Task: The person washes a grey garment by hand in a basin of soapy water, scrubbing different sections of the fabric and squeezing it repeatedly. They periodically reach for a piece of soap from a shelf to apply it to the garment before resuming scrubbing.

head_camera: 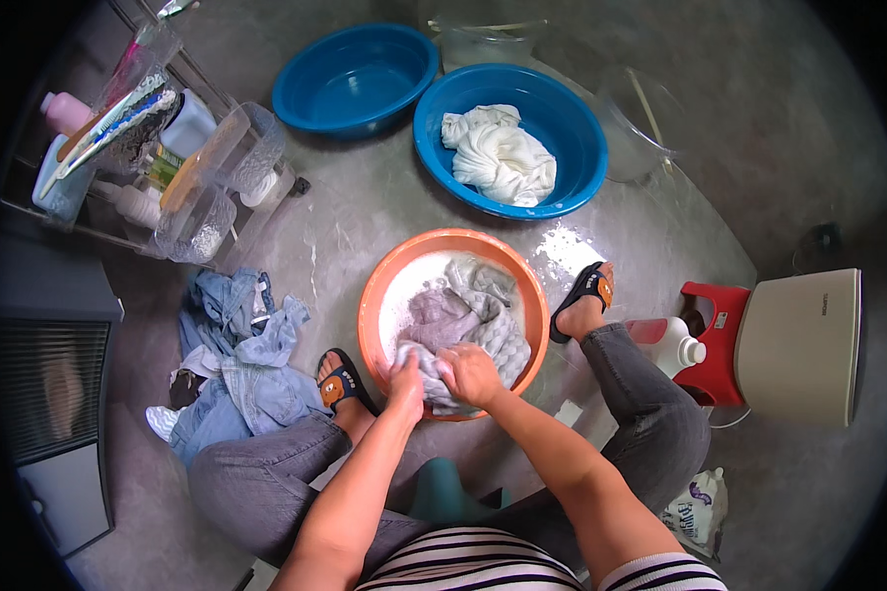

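Observation:
In front of me stands an orange plastic basin holding sudsy water and a bunched wet grey patterned cloth. Near the basin's lower rim, my left hand grips a fold of this cloth. Close beside it on the right, my right hand is closed around another part of the same cloth. A more purplish-grey part of fabric lies in the water above both hands. White foam covers the left side of the water.
Two blue basins stand beyond, one without cloth, the other with twisted white fabric. Denim clothes lie left, below a rack of bottles. At right are a white jug, a red stool and spilled suds.

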Motion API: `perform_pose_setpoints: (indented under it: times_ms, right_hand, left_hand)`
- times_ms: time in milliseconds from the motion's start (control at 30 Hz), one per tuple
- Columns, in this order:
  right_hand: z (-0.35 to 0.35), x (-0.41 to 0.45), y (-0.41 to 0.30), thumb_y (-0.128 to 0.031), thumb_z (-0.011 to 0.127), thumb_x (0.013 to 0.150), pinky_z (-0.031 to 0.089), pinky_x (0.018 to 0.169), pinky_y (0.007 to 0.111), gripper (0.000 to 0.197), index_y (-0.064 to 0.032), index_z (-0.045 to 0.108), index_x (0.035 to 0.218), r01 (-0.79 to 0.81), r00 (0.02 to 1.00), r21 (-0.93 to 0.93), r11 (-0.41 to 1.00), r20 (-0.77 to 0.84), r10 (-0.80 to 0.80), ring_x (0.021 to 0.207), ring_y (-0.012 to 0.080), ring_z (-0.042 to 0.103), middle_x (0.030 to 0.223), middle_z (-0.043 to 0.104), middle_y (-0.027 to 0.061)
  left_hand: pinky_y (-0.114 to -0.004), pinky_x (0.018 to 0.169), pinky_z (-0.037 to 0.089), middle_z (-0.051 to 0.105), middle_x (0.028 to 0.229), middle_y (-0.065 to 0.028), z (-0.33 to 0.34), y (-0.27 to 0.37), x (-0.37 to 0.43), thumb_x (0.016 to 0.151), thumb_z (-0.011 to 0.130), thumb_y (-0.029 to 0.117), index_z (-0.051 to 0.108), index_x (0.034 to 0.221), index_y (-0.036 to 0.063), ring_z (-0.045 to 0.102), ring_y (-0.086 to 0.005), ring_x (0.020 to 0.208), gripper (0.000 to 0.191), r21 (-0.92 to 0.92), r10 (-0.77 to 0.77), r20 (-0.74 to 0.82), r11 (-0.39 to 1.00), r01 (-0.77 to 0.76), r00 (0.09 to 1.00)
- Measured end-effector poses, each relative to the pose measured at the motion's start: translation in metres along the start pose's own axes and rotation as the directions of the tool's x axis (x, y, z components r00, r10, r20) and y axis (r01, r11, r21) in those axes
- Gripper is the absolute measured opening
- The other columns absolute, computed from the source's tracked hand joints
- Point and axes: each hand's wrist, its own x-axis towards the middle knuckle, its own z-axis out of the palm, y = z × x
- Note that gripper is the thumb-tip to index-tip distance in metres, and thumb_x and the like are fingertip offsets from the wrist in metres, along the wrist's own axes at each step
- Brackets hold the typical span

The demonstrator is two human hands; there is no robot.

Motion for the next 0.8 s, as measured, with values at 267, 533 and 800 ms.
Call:
perform_pose_setpoints:
  times_ms: [267,533,800]
  right_hand:
    - [-0.015,-0.01,0.025,-0.024,0.081,0.114,0.058,0.123,0.061,0.022,-0.0119,0.083,0.132,-0.209,0.977,-0.214,0.954,-0.086,0.195,0.139,0.0412,0.075,0.141,0.08,0.0175]
    - [-0.007,-0.041,0.03,-0.029,0.079,0.118,0.044,0.145,0.066,0.071,-0.0233,0.063,0.186,0.139,0.971,-0.215,0.967,0.22,-0.09,0.179,0.0416,0.054,0.196,0.056,0.0129]
    - [-0.003,-0.007,0.023,-0.011,0.07,0.11,0.048,0.141,0.064,0.07,-0.014,0.067,0.18,-0.374,0.927,-0.014,0.927,-0.017,0.374,0.168,0.0496,0.064,0.183,0.068,0.0202]
  left_hand:
    - [-0.062,0.131,0.054,0.07,0.176,-0.0206,-0.01,-0.007,-0.002,0.129,0.076,0.046,0.057,0.184,0.0035,0.064,-0.0408,0.162,0.072,0.345,0.236,0.138,0.899,-0.271,0.962]
    - [-0.079,0.152,0.019,0.057,0.196,-0.0127,0.002,0.018,-0.007,0.107,0.093,0.069,0.059,0.189,0.0183,0.032,-0.0575,0.187,0.102,0.862,0.291,0.507,-0.151,-0.485,0.811]
    - [-0.057,0.114,0.069,0.094,0.13,-0.0279,0.022,0.063,-0.015,0.1,0.099,0.058,0.091,0.134,-0.0013,0.091,-0.0448,0.124,0.069,0.844,-0.242,0.446,0.433,-0.315,0.862]
